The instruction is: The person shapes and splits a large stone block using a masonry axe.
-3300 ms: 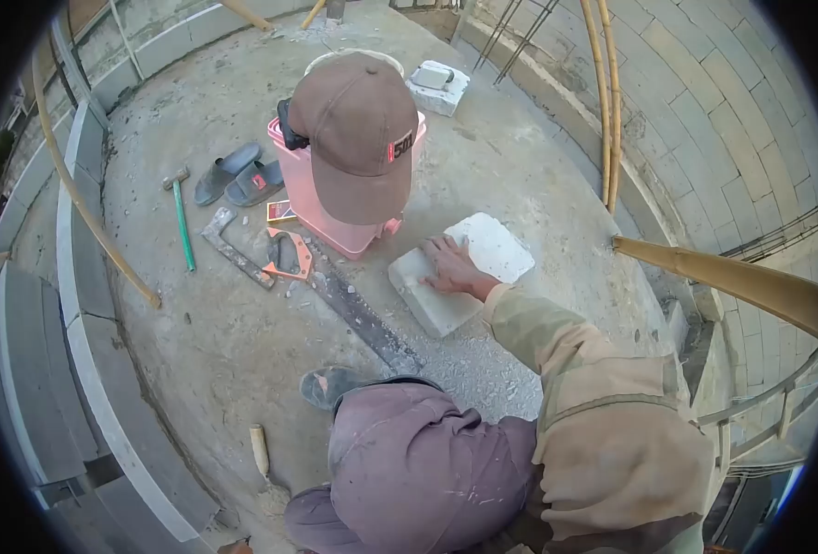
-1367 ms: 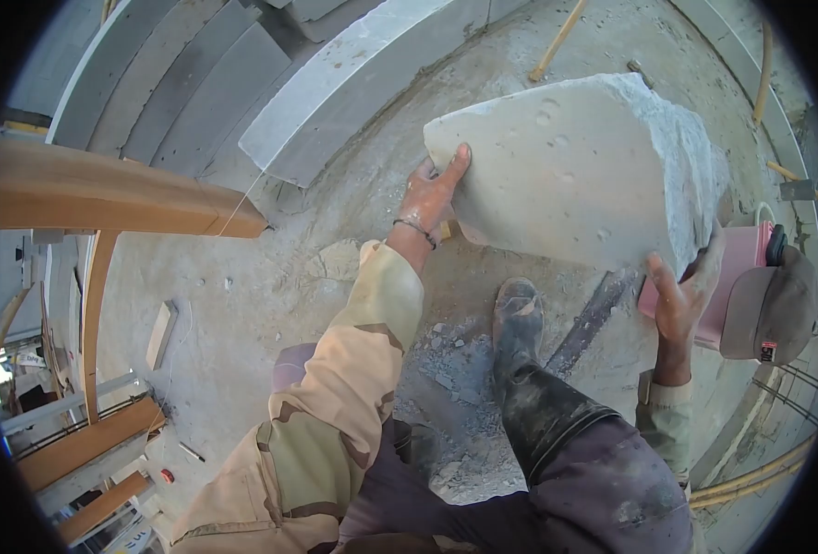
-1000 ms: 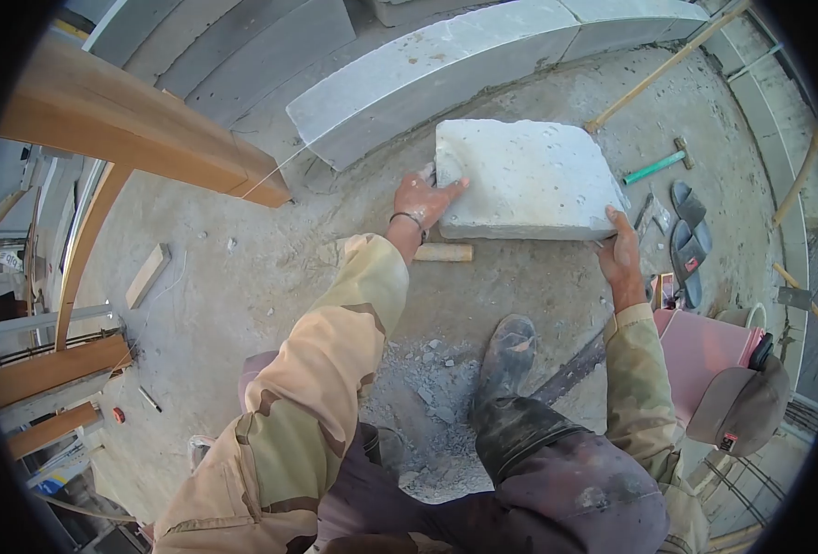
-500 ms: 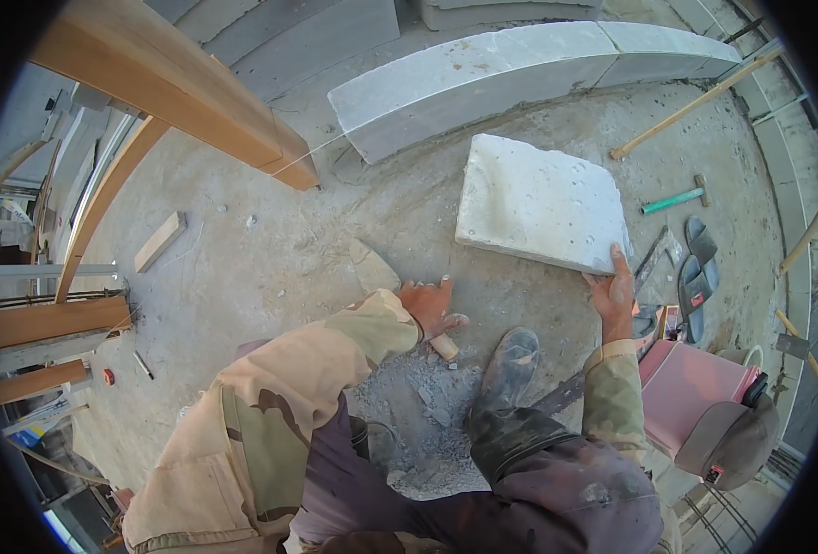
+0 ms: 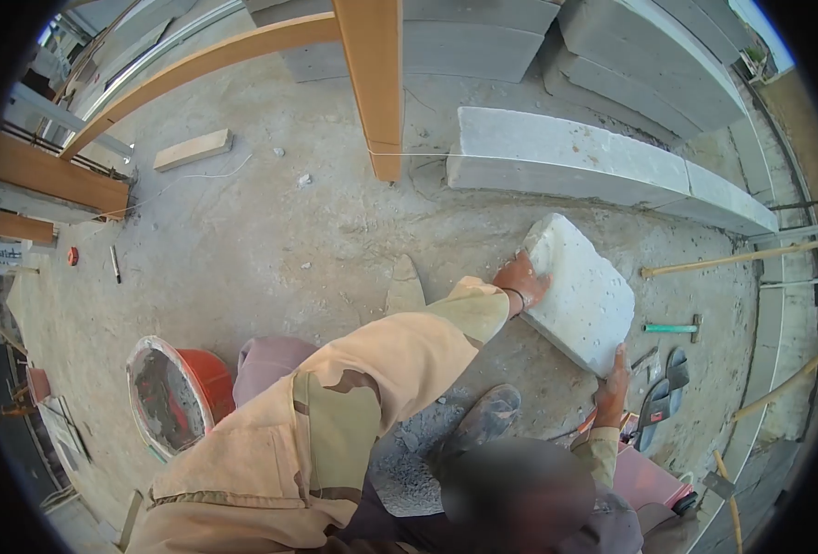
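Note:
A pale, pitted concrete block (image 5: pixel 582 291) with a broken edge is tilted above the floor between my hands. My left hand (image 5: pixel 522 283) grips its upper left edge, with the fingers on its face. At the lower right corner my right hand (image 5: pixel 612 390) holds it, thumb up along the side. Left of the block, a trowel's dusty blade (image 5: pixel 406 282) lies on the floor, and my left sleeve hides its handle. Grey rubble (image 5: pixel 409 466) is heaped by my boot (image 5: pixel 490 420).
A row of laid blocks (image 5: pixel 566 162) runs behind, with a string (image 5: pixel 418 153) tied from a wooden post (image 5: pixel 378 102). To the right lie a green-handled hammer (image 5: pixel 672 328) and sandals (image 5: pixel 660 392). A red bucket of mortar (image 5: pixel 207 383) stands at left.
My left hand has left the trowel's handle on the floor and taken hold of the block. The block has turned and tilted in my hands. My view has swung, bringing in the red bucket.

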A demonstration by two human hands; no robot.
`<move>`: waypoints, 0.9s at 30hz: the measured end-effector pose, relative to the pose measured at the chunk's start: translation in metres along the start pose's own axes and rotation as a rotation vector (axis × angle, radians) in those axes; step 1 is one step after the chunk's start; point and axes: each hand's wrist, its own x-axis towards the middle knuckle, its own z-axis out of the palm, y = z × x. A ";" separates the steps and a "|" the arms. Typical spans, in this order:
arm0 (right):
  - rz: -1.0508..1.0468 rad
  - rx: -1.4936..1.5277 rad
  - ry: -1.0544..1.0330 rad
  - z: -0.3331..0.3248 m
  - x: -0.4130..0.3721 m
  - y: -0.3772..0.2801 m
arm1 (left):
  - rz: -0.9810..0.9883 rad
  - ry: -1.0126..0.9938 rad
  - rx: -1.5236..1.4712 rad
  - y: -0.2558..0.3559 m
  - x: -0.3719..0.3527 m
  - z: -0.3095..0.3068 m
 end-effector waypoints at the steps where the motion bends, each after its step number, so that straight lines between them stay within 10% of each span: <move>1: -0.029 -0.112 -0.025 0.001 0.007 0.019 | -0.007 0.006 -0.011 0.001 -0.003 -0.003; 8: 0.309 -0.208 0.052 0.003 0.019 -0.005 | 0.127 0.090 -0.143 -0.026 -0.003 0.006; 9: 0.079 -0.198 -0.084 -0.003 0.012 -0.004 | 0.116 0.074 -0.146 -0.027 -0.002 0.009; 16: 0.211 0.149 0.036 0.003 0.049 0.024 | 0.095 0.052 -0.146 -0.036 -0.006 0.012; 27: 0.112 -0.085 -0.294 0.150 0.058 -0.042 | -0.023 0.760 -0.382 -0.145 -0.117 -0.038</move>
